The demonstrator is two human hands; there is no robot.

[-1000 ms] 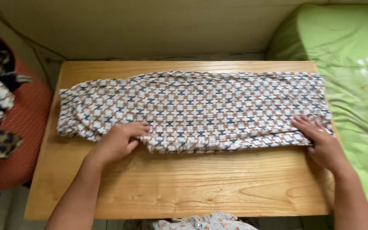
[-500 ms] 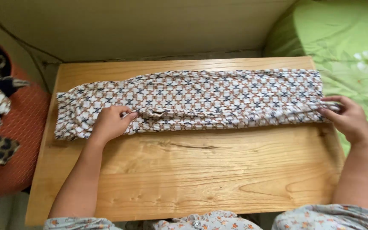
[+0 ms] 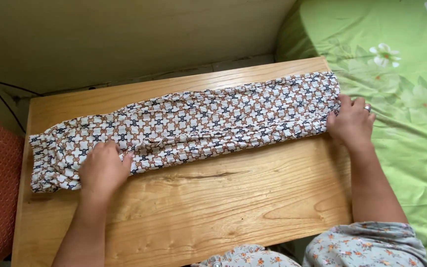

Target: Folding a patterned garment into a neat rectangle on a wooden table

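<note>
Seen from above, a long folded patterned cloth (image 3: 189,126) lies slantwise across the middle of a wooden table (image 3: 213,207). Lower left, the left hand (image 3: 102,168) presses flat on it, fingers spread. Right of centre, the right hand (image 3: 350,121) pinches its end. A green bedsheet (image 3: 411,99) fills the right edge.

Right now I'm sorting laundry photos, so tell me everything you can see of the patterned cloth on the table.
The patterned cloth is thin, soft-looking fabric, white with a repeating navy and orange-brown print. It lies folded into a long narrow band, slanting across the wooden table from near left to far right, lightly wrinkled. Its left end looks gathered. The left hand presses flat near that end; the right hand rests on the right end.
</note>
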